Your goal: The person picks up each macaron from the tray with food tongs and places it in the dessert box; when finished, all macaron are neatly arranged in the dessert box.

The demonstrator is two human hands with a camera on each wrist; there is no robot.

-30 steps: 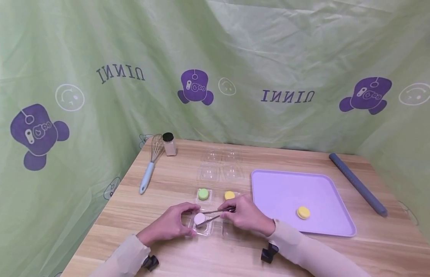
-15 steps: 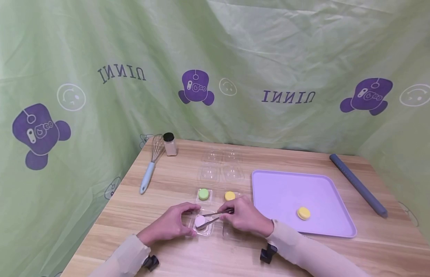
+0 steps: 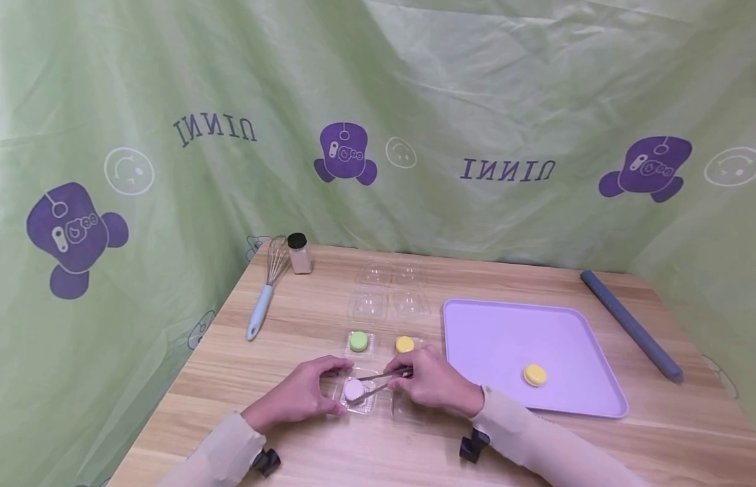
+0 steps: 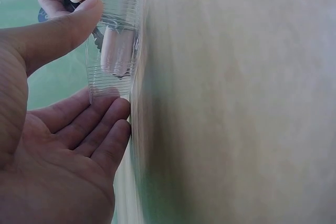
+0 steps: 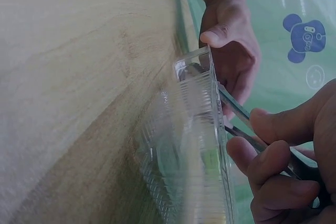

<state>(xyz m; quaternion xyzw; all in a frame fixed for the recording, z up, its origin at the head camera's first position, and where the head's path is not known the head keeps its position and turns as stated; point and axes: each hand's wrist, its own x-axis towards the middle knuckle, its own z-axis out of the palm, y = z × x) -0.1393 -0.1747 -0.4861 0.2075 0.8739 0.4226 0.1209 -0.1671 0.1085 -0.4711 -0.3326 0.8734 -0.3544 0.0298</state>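
Observation:
A pale pink macaron (image 3: 354, 390) sits in the near-left compartment of a clear plastic macaron box (image 4: 110, 80). My left hand (image 3: 298, 392) holds that corner, thumb on the near side and fingers on the far side. In my right hand (image 3: 432, 379) are metal tongs (image 5: 244, 111), gripped between thumb and fingers. Their tips lie either side of the pink macaron; whether both touch it I cannot tell. A green macaron (image 3: 358, 341) occupies the far-left compartment and a yellow macaron (image 3: 405, 344) the far-right one. My right hand partly hides the near-right compartment.
The box's clear lid (image 3: 390, 291) extends behind it. On the right, a lilac tray (image 3: 493, 338) bears another yellow macaron (image 3: 535, 375). A blue-grey rolling pin (image 3: 630, 325) lies beyond it. Back left are a whisk (image 3: 264, 291) and a black-capped jar (image 3: 300, 254).
The pink macaron has shifted slightly toward the near side and settled lower in its compartment, the tongs moving with it. Both hands have stayed almost in place.

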